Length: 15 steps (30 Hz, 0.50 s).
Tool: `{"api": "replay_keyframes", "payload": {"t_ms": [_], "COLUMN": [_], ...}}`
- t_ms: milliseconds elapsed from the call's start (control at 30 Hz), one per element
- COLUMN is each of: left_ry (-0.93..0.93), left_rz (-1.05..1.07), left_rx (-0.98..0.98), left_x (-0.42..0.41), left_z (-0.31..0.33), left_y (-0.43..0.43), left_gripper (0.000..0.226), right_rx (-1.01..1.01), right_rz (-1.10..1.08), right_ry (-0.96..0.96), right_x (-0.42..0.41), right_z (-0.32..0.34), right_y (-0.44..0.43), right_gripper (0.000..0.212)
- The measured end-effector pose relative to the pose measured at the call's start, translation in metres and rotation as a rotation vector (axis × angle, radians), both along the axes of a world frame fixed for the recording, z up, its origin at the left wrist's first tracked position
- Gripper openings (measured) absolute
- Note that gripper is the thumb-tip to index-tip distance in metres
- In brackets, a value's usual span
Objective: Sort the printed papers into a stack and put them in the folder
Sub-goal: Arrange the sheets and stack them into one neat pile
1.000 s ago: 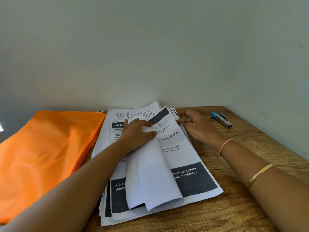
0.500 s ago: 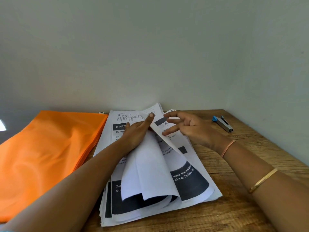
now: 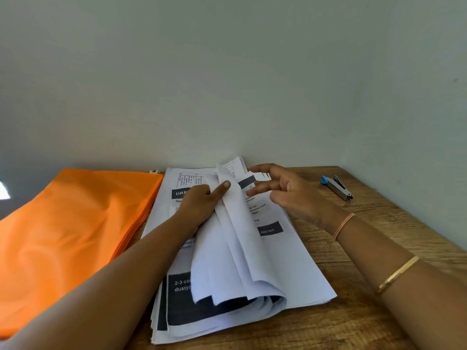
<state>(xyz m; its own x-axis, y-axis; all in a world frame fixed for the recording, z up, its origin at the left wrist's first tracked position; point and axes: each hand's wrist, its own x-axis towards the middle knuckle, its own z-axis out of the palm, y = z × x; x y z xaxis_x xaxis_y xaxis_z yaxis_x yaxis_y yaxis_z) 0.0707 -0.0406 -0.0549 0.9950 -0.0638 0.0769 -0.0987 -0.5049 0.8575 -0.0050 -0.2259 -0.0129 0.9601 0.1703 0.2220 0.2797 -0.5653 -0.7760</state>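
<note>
I am at a wooden table (image 3: pixel 353 311) with a visible grain, pushed into a corner where two plain pale walls (image 3: pixel 227 72) meet. Everything here I place against the pile of printed papers (image 3: pixel 298 269), which lies flat on the wood in the middle of my view, its far edge close to the back wall.

Just left of the pile, touching its edge, lies the orange folder (image 3: pixel 70 236), flat and closed as far as I can see, with something small and pale at its far corner that I cannot make out. Right of the pile and well apart from it, near the side wall, a small grey stapler with a blue end (image 3: pixel 336 187) rests on the table.

The pile is white sheets with black text and dark bands carrying white lettering; its edges are uneven, the sheets fanned at the near left corner. Several upper sheets are turned over leftward and curl in a loose roll, blank sides up.

My left hand (image 3: pixel 202 205) presses on those turned sheets, forefinger stretched along the fold, holding them back. My right hand (image 3: pixel 290 195) hovers over the far right part of the pile, fingers spread and loosely bent, gripping nothing; I cannot tell whether the fingertips touch the page beneath. On my right forearm are a thin pinkish band (image 3: pixel 343 226) and a gold bangle (image 3: pixel 396 275).
</note>
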Motion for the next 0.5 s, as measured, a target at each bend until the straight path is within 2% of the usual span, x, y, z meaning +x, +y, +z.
{"api": "replay_keyframes", "payload": {"t_ms": [133, 333, 500], "left_ry": [-0.030, -0.064, -0.034], "left_rz": [0.004, 0.022, 0.099], "left_rx": [-0.053, 0.087, 0.123], "left_x": [-0.002, -0.002, 0.006], "left_z": [-0.001, 0.001, 0.009], "left_y": [-0.002, -0.002, 0.011], "left_gripper": [0.045, 0.044, 0.044], "right_rx": [-0.010, 0.155, 0.068], "right_rz": [-0.030, -0.172, -0.192], "right_ry": [-0.003, 0.066, 0.131], "right_x": [0.002, 0.012, 0.013], "right_z": [0.001, -0.004, -0.003], "right_y": [0.000, -0.011, -0.018], "right_gripper": [0.050, 0.028, 0.026]}}
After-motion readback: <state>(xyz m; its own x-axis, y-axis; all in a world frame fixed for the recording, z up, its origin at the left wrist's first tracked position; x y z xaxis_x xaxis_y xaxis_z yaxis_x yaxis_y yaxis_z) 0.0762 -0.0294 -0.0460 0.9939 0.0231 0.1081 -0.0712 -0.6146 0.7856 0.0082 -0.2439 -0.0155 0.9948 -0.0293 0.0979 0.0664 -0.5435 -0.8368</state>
